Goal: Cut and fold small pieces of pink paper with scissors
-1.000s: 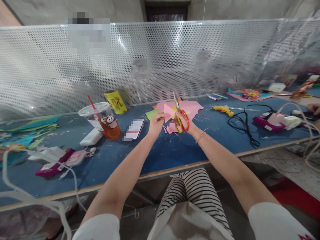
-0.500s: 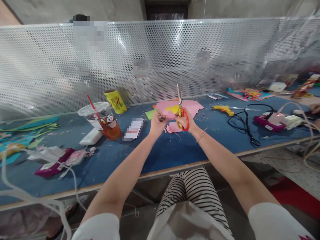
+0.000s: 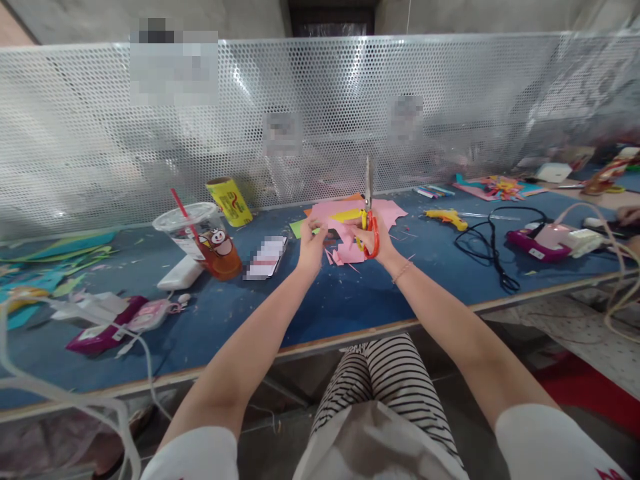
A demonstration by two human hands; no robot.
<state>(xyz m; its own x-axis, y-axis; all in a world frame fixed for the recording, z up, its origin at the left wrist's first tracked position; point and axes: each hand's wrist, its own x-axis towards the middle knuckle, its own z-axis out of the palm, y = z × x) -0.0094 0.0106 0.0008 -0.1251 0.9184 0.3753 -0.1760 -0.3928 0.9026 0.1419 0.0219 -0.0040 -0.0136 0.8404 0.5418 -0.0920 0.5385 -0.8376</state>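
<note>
My right hand (image 3: 381, 235) holds scissors (image 3: 370, 193) with red and yellow handles, their blades pointing up and away. A small piece of pink paper (image 3: 346, 233) is between its fingertips. To the left, my left hand (image 3: 313, 245) is raised just off this piece, its thumb and fingers apart and nothing seen between them. Behind both hands lie a large pink sheet (image 3: 393, 212), a yellow piece (image 3: 345, 215) and a green piece (image 3: 297, 229). Pink scraps (image 3: 349, 254) rest on the blue table below the hands.
Left are a phone (image 3: 267, 257), a drink cup (image 3: 215, 250), a yellow tube (image 3: 230, 202) and a white box (image 3: 180, 272). Right are a yellow glue gun (image 3: 447, 219), a black cable (image 3: 493, 250) and a purple power strip (image 3: 540, 244). A perforated metal screen (image 3: 330, 87) stands behind.
My left hand has come away from the pink paper and its fingers have spread. My right hand has turned the scissors slightly, their tips now further right and higher.
</note>
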